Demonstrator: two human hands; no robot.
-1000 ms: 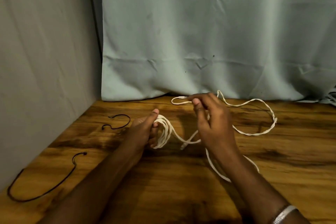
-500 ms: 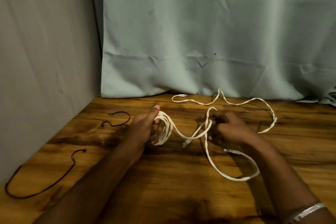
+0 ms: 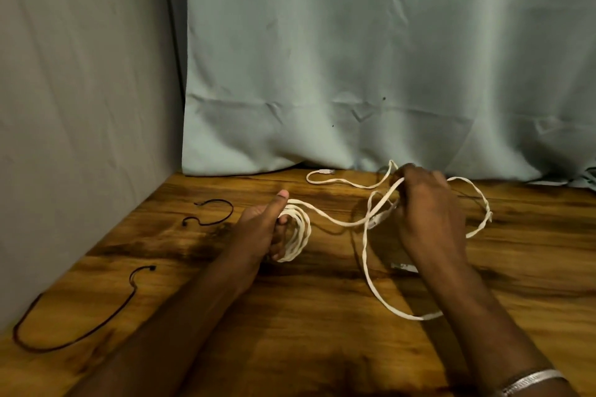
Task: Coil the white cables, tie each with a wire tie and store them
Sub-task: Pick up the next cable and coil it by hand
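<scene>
Left hand [image 3: 263, 229]: closed around a small coil of white cable [image 3: 295, 232], thumb raised, several turns wrapped at the fingers, held just above the wooden table [image 3: 306, 316]. Right hand [image 3: 425, 213]: fingers pinched on a strand of the same cable, lifted off the surface, back of hand toward camera. From the coil, one strand running right to the pinch; below, a loose loop lying on the table near the right forearm. Further slack trailing toward the blue-grey curtain [image 3: 371, 58], one connector end [image 3: 325, 172] resting at its hem. Two black wire ties [image 3: 213, 211] lying at left, well apart from the cable. Silver bracelet [image 3: 532, 380] on right wrist.
</scene>
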